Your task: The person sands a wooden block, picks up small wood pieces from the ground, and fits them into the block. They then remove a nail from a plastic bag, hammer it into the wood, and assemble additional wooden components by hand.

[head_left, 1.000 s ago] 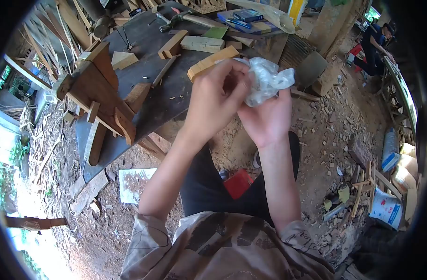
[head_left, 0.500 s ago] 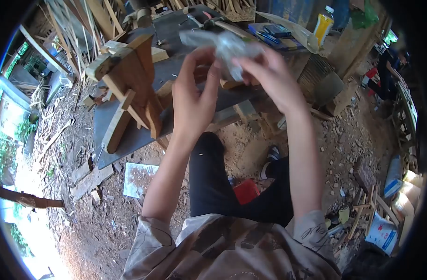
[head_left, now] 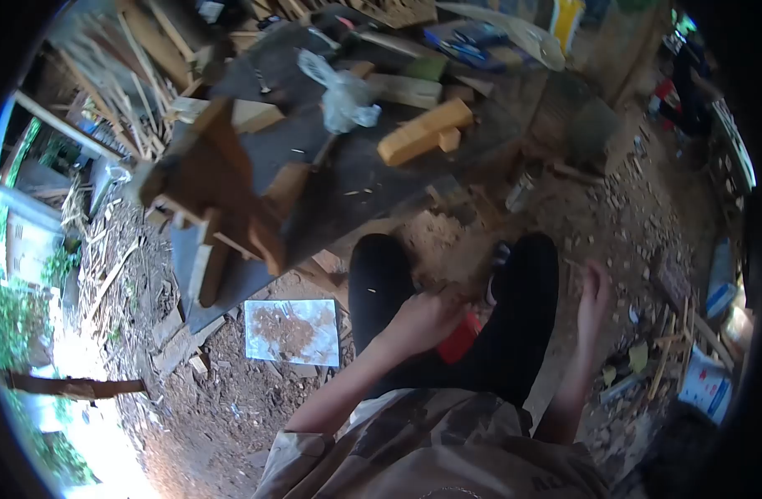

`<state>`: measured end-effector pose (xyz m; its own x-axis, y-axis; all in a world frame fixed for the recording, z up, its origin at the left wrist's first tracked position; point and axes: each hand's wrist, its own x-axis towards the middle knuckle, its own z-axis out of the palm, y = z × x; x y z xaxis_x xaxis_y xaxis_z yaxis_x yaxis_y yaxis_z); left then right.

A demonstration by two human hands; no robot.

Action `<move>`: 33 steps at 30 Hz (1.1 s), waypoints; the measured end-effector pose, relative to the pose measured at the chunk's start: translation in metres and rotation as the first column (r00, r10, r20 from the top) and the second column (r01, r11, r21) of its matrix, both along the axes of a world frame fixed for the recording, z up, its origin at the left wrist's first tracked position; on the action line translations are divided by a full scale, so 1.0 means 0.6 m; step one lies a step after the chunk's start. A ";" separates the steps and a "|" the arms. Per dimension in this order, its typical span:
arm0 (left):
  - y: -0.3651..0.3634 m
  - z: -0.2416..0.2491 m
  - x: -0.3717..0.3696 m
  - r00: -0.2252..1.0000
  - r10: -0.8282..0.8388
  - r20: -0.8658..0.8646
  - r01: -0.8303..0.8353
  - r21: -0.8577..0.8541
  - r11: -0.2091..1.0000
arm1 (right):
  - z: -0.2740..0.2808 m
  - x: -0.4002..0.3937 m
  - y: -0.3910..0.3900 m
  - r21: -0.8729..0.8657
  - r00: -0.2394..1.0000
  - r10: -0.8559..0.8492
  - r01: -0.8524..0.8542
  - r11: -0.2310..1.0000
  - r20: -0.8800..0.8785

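Observation:
My left hand is over my lap, between my thighs, its fingers curled in; whatever they may hold is hidden. Out beside my right thigh, my right hand has its fingers stretched and touches no object I can see. A crumpled clear plastic bag lies on the dark tabletop, apart from both hands. Just right of the bag rests a light wooden piece with a small block against it. Below my left hand shows a red object.
A wooden frame-like piece stands at the table's left end. A dusty pale sheet lies on the chip-strewn ground. A yellow-labelled bottle is at the back; another person is at far right.
Both hands have let go of the plastic bag, which now lies on the table. My left hand has dropped to my lap, my right out to the side. The view has shifted.

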<state>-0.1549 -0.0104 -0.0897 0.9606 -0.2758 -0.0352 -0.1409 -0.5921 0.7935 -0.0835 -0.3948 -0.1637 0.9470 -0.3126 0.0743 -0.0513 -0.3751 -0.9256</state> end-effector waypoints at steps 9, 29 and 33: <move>-0.132 -0.440 0.044 0.547 -0.096 -0.832 0.615 0.321 0.720 | -0.282 -0.360 -0.049 0.487 0.306 0.384 0.437 0.756 -0.871; -0.294 -0.557 0.092 0.447 -0.207 -0.871 0.548 0.083 0.833 | -0.126 -0.172 -0.126 0.320 0.310 0.330 -0.086 0.944 -0.892; -0.250 -0.482 0.101 0.684 -0.002 -0.730 0.210 0.193 0.958 | -0.142 -0.183 -0.164 0.198 0.335 0.335 -0.382 0.903 -0.881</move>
<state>-0.0940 -0.1606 -0.3788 0.5744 -0.2566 -0.7773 0.3340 -0.7935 0.5088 -0.1932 -0.4933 -0.2488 0.5008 0.0549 -0.8638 -0.6708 -0.6061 -0.4274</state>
